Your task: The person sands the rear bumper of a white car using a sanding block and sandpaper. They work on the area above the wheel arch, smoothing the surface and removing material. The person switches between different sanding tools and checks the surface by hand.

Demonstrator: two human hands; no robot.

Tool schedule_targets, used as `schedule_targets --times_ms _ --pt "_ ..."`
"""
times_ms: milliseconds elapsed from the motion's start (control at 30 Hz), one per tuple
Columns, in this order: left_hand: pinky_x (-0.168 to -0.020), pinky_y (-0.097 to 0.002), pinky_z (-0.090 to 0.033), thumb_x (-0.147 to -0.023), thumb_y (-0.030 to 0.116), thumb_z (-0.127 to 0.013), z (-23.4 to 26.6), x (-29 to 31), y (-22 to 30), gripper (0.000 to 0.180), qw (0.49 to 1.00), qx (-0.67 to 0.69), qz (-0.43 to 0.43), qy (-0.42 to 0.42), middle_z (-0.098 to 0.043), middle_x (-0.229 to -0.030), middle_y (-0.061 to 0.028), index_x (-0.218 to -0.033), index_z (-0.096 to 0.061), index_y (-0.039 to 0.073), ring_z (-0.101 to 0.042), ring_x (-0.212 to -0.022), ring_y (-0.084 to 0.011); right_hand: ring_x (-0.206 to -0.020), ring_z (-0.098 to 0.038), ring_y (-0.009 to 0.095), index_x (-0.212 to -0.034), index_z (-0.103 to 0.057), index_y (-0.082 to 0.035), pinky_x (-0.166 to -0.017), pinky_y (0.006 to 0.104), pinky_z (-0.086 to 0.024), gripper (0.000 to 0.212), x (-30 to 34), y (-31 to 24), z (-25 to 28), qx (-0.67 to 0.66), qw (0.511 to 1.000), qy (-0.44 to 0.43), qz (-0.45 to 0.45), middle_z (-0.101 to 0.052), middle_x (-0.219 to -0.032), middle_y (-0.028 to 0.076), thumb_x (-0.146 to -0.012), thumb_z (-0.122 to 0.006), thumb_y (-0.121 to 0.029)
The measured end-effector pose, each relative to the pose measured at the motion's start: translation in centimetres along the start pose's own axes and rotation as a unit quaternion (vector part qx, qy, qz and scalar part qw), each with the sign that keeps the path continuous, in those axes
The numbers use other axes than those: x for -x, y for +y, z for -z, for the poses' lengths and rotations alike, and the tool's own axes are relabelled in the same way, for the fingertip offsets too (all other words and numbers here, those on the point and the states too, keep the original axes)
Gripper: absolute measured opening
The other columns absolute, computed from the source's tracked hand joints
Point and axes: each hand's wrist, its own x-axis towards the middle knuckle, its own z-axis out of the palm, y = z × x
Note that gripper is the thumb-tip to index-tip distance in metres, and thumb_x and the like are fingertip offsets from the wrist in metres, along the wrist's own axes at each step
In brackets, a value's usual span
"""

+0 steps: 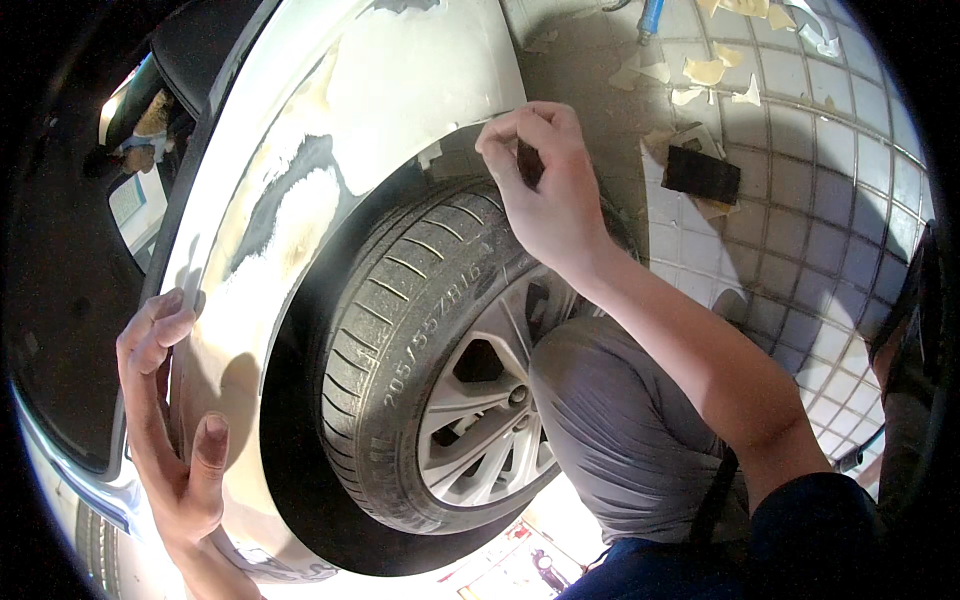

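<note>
A white car fender (300, 210) curves around the wheel arch, with sanded patches of grey, beige and bare-looking finish. My left hand (170, 430) rests against the panel at the left, its thumb spread away from the bent fingers. At the top of the arch, my right hand (550, 180) is closed in a pinch by the fender's lip. Whatever lies between those fingertips, if anything, is too small to make out. Below the right hand sits a black tyre (365, 350) on a silver alloy wheel (490, 410).
My bent knee (610, 400) in grey trousers is close to the wheel. A dark sanding block (702, 174) lies on the tiled floor (800, 220). Torn scraps of pale paper (704, 72) and a blue tool handle (651, 18) are farther off. The car's dark opening is at left.
</note>
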Motion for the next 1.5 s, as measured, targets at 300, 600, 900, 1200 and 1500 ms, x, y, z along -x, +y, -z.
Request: schedule_targets --times_ms 300,600,900,1200,1500 --pt "-0.115 -0.0572 -0.041 -0.089 0.051 -0.063 0.2 -0.1 0.1 0.066 1.000 -0.003 -0.001 -0.001 -0.050 -0.147 -0.0195 -0.140 -0.057 0.009 -0.051 -0.139 -0.0396 -0.108 -0.061 0.028 -0.096 -0.071 -0.010 -0.091 0.0426 -0.053 0.008 -1.8 -0.7 -1.5 0.031 0.996 0.061 0.048 -0.056 -0.112 0.012 -0.092 -0.075 -0.016" --pt "-0.117 -0.0574 -0.038 -0.089 0.049 -0.064 0.1 -0.3 0.3 0.066 1.000 -0.003 0.000 -0.001 -0.049 -0.148 -0.0214 -0.139 -0.057 0.007 -0.050 -0.140 -0.0402 -0.113 -0.058 0.025 -0.098 -0.065 -0.012 -0.093 0.0397 -0.050 0.011 -3.1 1.7 -2.6 0.093 0.956 0.018 0.279 -0.059 -0.110 0.010 -0.090 -0.072 -0.008" --pt "-0.117 -0.0562 -0.038 -0.088 0.047 -0.064 -0.1 -0.3 0.0 0.066 1.000 0.006 -0.003 -0.004 -0.049 -0.147 -0.0205 -0.141 -0.057 0.007 -0.049 -0.140 -0.0406 -0.095 -0.063 0.019 -0.102 -0.069 -0.006 -0.081 0.0349 -0.053 0.012 -3.7 8.4 9.8 0.155 0.922 0.194 0.298 -0.065 -0.102 0.008 -0.092 -0.074 -0.012" --pt "-0.116 -0.0580 -0.040 -0.087 0.045 -0.064 -0.1 -0.1 0.2 0.067 1.000 -0.008 -0.007 -0.006 -0.049 -0.148 -0.0214 -0.141 -0.056 0.007 -0.050 -0.140 -0.0410 -0.109 -0.060 0.022 -0.108 -0.080 -0.019 -0.099 0.0364 -0.047 0.021 -4.0 6.8 7.6 0.163 0.928 0.279 0.188 -0.067 -0.103 0.006 -0.088 -0.077 -0.011" --pt "-0.117 -0.0592 -0.039 -0.083 0.036 -0.066 -0.4 -0.3 0.5 0.065 1.000 0.020 -0.009 -0.004 -0.048 -0.149 -0.0219 -0.141 -0.057 0.007 -0.050 -0.140 -0.0422 -0.112 -0.054 0.031 -0.149 -0.055 -0.012 -0.100 0.0443 -0.048 0.074 2.1 0.3 -1.9 0.114 0.990 0.008 0.088 -0.049 -0.120 0.016 -0.080 -0.078 0.001"
